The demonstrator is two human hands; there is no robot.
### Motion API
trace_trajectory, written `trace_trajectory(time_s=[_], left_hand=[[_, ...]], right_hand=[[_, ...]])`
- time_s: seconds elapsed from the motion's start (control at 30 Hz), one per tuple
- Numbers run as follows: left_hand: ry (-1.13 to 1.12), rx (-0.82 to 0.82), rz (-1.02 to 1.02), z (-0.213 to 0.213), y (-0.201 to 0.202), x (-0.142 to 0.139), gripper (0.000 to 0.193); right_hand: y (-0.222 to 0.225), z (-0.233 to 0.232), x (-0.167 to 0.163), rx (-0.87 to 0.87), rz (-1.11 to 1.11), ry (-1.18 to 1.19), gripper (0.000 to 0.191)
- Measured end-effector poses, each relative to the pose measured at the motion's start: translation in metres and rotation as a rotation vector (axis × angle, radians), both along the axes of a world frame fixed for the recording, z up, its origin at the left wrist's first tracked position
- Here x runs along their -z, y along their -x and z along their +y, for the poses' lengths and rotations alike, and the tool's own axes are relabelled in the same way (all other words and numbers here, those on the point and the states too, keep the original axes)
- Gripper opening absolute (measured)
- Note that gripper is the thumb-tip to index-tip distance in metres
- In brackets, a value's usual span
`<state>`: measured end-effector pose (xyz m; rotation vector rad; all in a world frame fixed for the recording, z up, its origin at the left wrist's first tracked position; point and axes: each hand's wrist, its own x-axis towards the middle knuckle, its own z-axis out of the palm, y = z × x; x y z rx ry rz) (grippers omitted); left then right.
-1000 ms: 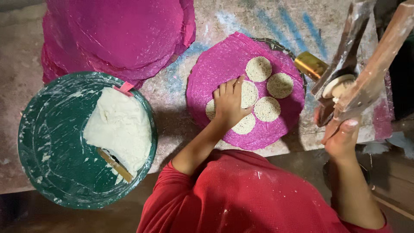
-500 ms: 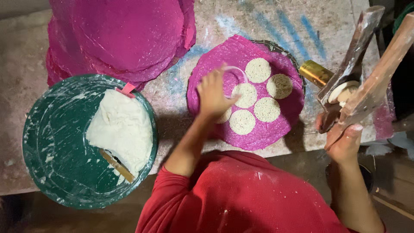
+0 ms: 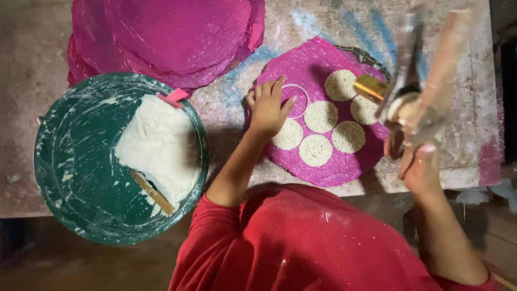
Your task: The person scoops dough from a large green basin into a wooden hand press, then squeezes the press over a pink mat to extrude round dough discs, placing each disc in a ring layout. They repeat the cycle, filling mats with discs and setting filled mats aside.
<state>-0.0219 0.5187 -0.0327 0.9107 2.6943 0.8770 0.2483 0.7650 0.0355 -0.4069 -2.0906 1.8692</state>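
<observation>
Bucket [image 3: 59, 178] at left on the surface [image 3: 32, 70], dough [image 3: 156, 145] and a stick [image 3: 152, 192] inside. Stack of sheets [image 3: 172, 37] behind the bucket. Single sheet [image 3: 323, 167] to the right, carrying six discs [image 3: 315, 150] and a ring [image 3: 295, 101]. Left hand [image 3: 267, 109] on that sheet, touching the ring. Right hand [image 3: 419, 164] at the sheet's right edge, gripping a press [image 3: 409, 81] above the discs.

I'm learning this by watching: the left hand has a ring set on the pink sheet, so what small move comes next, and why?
Probably bring the press tool in the right hand over the ring and fill it. The left hand steadies the ring on the pink sheet, its inside shows bare pink, while six white discs lie beside it.
</observation>
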Motion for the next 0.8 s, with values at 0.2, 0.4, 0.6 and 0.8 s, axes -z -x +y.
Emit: trace_trajectory(time_s=[0.2, 0.4, 0.6, 0.8], left_hand=[[-1.108, -0.038, -0.779, 0.005, 0.035, -0.047, 0.093], [-2.106, 0.431, -1.478, 0.02, 0.054, -0.062, 0.067], [-2.235, 0.231, -1.293, 0.006, 0.086, -0.028, 0.056], [-2.206, 0.258, -1.113, -0.004, 0.092, -0.003, 0.056]], right_hand=[[0.075, 0.0, -0.015, -0.28, -0.695, -0.218, 0.079], [0.161, -0.012, -0.056, -0.514, -0.998, -0.032, 0.071], [0.203, -0.039, -0.077, -0.532, -0.898, -0.594, 0.086], [0.206, -0.062, -0.07, -0.576, -0.887, -0.717, 0.085]])
